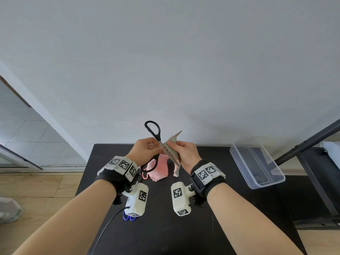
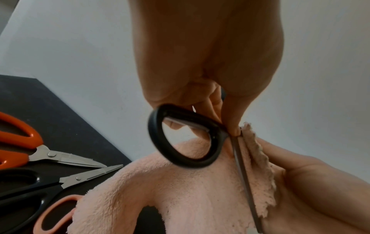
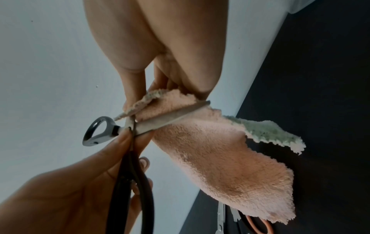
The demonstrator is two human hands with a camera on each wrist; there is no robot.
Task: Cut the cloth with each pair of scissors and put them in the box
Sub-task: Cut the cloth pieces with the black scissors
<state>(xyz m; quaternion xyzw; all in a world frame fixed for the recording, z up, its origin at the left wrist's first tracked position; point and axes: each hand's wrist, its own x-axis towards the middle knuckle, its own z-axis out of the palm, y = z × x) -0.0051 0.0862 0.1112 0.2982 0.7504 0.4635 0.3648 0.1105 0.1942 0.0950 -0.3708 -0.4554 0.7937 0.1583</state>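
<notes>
Above the black table (image 1: 165,227), my left hand (image 1: 155,146) pinches the black scissors (image 1: 154,130) near the pivot. Their handles and blades are spread wide. One blade (image 2: 246,182) lies along the pink cloth (image 1: 159,171), whose back is pale green. My right hand (image 1: 173,144) pinches the cloth's top edge against that blade, and the rest hangs down to the table. In the right wrist view the blade (image 3: 172,118) crosses the cloth (image 3: 224,158) just below my right fingertips (image 3: 132,101). The clear plastic box (image 1: 257,162) stands at the table's right side with nothing in it.
Orange-handled scissors (image 2: 22,142) and a dark pair with pink-lined handles (image 2: 46,194) lie on the table left of the cloth. A blue scissor handle (image 1: 128,218) peeks out under my left wrist. A black metal frame (image 1: 309,144) stands behind the box. A white wall rises right behind the table.
</notes>
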